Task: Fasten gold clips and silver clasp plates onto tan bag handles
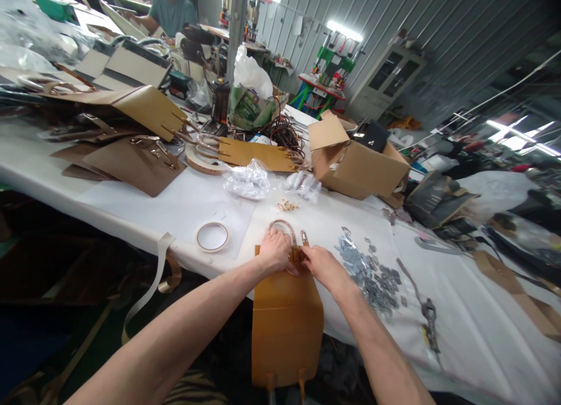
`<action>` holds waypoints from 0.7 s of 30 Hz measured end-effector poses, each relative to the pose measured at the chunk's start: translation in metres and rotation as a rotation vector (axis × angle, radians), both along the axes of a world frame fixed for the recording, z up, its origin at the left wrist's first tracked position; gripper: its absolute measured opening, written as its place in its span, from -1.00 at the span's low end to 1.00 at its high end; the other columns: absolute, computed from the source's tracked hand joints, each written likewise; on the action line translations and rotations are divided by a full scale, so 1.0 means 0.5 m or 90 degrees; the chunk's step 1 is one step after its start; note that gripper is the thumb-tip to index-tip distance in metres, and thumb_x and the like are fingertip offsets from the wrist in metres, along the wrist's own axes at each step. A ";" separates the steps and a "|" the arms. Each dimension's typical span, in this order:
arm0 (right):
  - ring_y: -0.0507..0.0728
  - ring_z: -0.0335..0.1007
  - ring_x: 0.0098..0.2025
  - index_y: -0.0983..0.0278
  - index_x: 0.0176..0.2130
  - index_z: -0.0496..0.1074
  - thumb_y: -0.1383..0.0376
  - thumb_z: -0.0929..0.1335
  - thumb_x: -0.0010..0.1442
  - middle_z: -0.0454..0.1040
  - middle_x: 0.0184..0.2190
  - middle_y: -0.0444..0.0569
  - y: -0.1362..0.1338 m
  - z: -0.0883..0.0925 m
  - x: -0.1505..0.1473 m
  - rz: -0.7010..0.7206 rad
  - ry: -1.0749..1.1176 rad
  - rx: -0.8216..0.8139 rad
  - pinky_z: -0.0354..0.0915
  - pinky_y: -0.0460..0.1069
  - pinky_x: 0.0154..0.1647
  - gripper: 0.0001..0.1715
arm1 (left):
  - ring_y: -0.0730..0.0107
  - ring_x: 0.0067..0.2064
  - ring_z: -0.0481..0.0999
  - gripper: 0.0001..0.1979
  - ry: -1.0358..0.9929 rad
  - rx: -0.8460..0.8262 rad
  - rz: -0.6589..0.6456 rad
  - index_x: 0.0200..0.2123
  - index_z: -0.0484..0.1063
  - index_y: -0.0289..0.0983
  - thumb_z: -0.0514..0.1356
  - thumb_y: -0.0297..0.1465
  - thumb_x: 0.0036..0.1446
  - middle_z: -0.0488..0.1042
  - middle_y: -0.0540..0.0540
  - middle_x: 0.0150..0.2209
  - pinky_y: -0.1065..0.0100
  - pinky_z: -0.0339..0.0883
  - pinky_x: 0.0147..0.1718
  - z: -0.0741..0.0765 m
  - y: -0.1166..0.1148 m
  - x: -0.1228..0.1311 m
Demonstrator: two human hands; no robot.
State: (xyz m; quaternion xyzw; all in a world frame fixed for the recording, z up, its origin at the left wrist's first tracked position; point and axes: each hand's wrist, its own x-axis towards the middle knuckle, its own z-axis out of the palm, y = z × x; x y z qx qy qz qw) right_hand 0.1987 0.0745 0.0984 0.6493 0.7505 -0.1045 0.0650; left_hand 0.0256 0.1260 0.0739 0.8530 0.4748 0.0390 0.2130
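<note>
A tan leather bag panel [287, 329] lies at the table's front edge and hangs down over it, two narrow straps at its lower end. My left hand [277, 250] is closed at the panel's top edge, its fingers curled at the foot of a rounded bag handle [287, 227]. Just to the right, my right hand [323, 266] pinches the base of a short strap with a metal fitting [304, 236] on its end. The fingertips of both hands are partly hidden, so the exact contact there is unclear.
A tape roll [212, 236] lies left of my hands. Small brass pieces [287, 205] sit beyond them, and a heap of grey metal plates [370, 270] is to the right. Pliers [429, 323], a cardboard box [359, 165] and brown bag panels [135, 162] surround these. A person [173, 10] sits far left.
</note>
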 end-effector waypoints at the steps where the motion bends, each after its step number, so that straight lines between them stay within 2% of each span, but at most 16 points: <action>1: 0.12 0.53 -0.29 0.15 -0.20 0.56 0.44 0.46 0.14 0.57 -0.34 -0.08 0.006 -0.001 0.002 0.006 0.001 -0.003 0.28 -0.07 -0.28 -0.78 | -0.13 0.13 0.40 -0.09 0.004 0.000 -0.001 -0.03 0.46 -0.32 0.51 0.17 -0.34 0.51 -0.34 0.03 0.10 0.22 0.16 0.001 0.000 0.000; 6: 0.11 0.53 -0.34 0.16 -0.30 0.56 0.50 0.45 0.07 0.54 -0.42 -0.12 0.020 -0.004 0.010 0.023 0.048 -0.003 0.27 -0.08 -0.33 -0.76 | -0.11 0.14 0.40 -0.08 0.013 -0.004 0.005 -0.02 0.45 -0.34 0.50 0.18 -0.33 0.51 -0.33 0.02 0.12 0.21 0.16 0.003 0.001 0.001; 13: 0.13 0.56 -0.25 0.17 -0.18 0.53 0.47 0.46 0.12 0.59 -0.29 -0.06 0.006 -0.010 0.021 -0.001 0.044 0.007 0.31 -0.08 -0.24 -0.73 | -0.14 0.10 0.42 -0.11 0.000 0.001 0.000 -0.06 0.46 -0.30 0.50 0.19 -0.35 0.52 -0.32 0.00 0.09 0.23 0.12 0.008 0.000 -0.001; 21: 0.16 0.55 -0.24 0.19 -0.19 0.52 0.37 0.39 0.30 0.58 -0.26 -0.01 -0.002 0.002 0.009 0.053 -0.081 -0.009 0.27 -0.07 -0.30 -0.91 | -0.13 0.11 0.41 -0.12 -0.004 0.000 0.005 -0.06 0.46 -0.29 0.50 0.18 -0.34 0.51 -0.31 0.00 0.10 0.23 0.12 0.005 0.001 -0.002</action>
